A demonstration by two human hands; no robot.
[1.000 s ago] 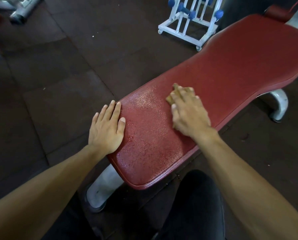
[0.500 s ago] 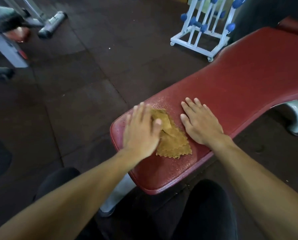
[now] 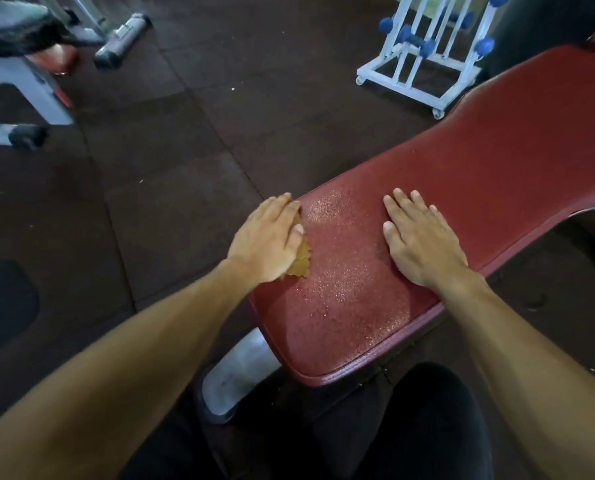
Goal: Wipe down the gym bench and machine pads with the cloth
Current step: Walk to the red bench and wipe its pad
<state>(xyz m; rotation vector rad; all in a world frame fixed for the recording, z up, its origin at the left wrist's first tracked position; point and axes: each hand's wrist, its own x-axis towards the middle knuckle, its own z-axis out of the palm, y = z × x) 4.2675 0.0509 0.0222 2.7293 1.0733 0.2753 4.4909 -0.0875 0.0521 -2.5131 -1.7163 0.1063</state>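
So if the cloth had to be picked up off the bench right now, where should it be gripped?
Probably the cloth corner with the zigzag edge poking out beside the left hand, pinched from the bench's middle. It lies flat at the pad's left edge, and the palm covers the rest.

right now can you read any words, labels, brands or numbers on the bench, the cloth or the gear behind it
None: no readable text anywhere.
Red padded vinyl bench: plain, only wet speckles.
Yellow-brown zigzag-edged cloth: no visible label, mostly hidden under the left hand.
White wheeled dumbbell rack: no markings visible.
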